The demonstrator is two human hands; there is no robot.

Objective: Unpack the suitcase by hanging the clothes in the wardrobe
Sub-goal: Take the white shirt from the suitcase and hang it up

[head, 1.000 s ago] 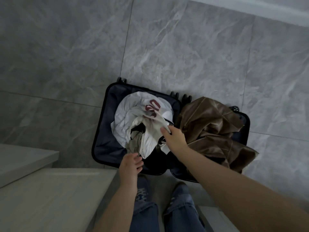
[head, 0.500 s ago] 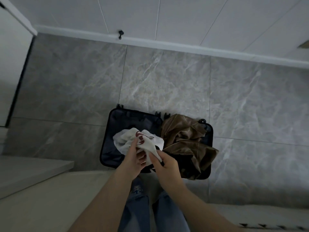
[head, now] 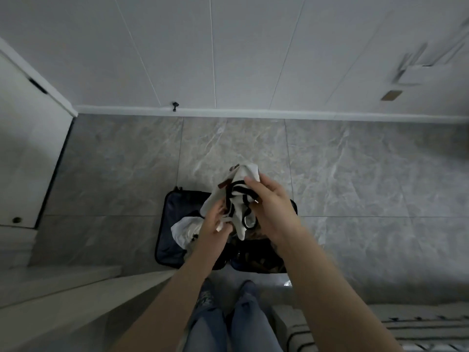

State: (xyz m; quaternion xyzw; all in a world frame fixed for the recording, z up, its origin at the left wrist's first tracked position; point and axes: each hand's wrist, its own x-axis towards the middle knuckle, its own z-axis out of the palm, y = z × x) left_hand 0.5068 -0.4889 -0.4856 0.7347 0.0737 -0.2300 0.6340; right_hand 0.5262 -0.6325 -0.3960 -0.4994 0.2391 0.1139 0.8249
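Note:
An open dark suitcase (head: pixel 168 224) lies on the grey tiled floor below me. I hold a white garment with black trim (head: pixel 238 194) up above it with both hands. My left hand (head: pixel 215 226) grips its lower left part. My right hand (head: pixel 269 204) grips its right side, fingers curled into the cloth. Another white piece of clothing (head: pixel 184 228) still lies in the suitcase's left half. The brown garment in the right half is mostly hidden behind my arms.
A white panelled wall with a skirting board (head: pixel 253 114) runs behind the suitcase. A white door or cabinet front (head: pixel 28 158) stands at the left. A pale ledge (head: pixel 63 298) lies at lower left. My jeans-clad legs (head: pixel 228 323) stand just before the suitcase.
I have stood up higher and lifted the white garment out of the suitcase. Both hands rose with it and the view tilted up toward the wall.

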